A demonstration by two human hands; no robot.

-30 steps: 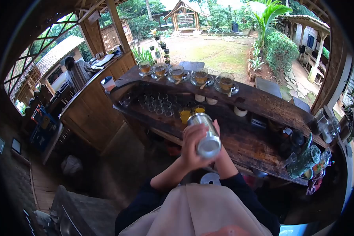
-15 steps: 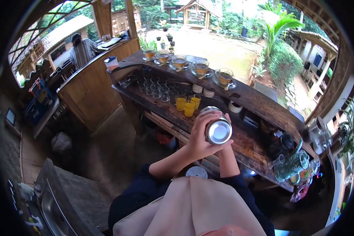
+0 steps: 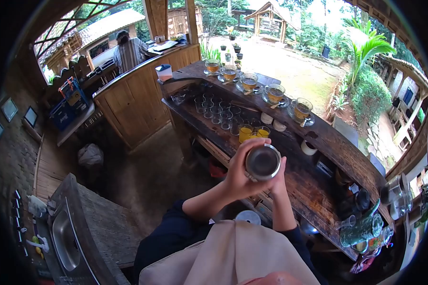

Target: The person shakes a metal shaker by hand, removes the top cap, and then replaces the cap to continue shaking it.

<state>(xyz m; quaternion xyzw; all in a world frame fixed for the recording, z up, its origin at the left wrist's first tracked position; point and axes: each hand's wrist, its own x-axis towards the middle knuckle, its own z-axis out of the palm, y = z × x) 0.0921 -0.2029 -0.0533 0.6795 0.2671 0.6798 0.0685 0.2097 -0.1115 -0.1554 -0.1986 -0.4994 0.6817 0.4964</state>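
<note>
Both my hands grip a silver metal shaker (image 3: 263,163) in front of me, above the near edge of the wooden counter. Its round end faces up toward me and looks dark inside a bright rim. My left hand (image 3: 239,172) wraps around its left side. Along the right side lies my right hand (image 3: 279,176), closed against it and partly hidden. Just beyond the shaker stand glasses of yellow drink (image 3: 245,133), partly covered by my hands. Several empty glasses (image 3: 216,114) are grouped to their left on the counter.
Glass cups of amber drink (image 3: 248,82) on saucers line the raised ledge (image 3: 337,135). A green pitcher (image 3: 364,230) and glass jars (image 3: 398,197) stand at the right end. A sink (image 3: 64,232) is at lower left. Another person (image 3: 130,52) is at the far-left counter.
The view has turned left, so the surroundings sit further right and lower. The shaker has tilted: its end was bright silver and now looks dark. Both hands keep hold of it.
</note>
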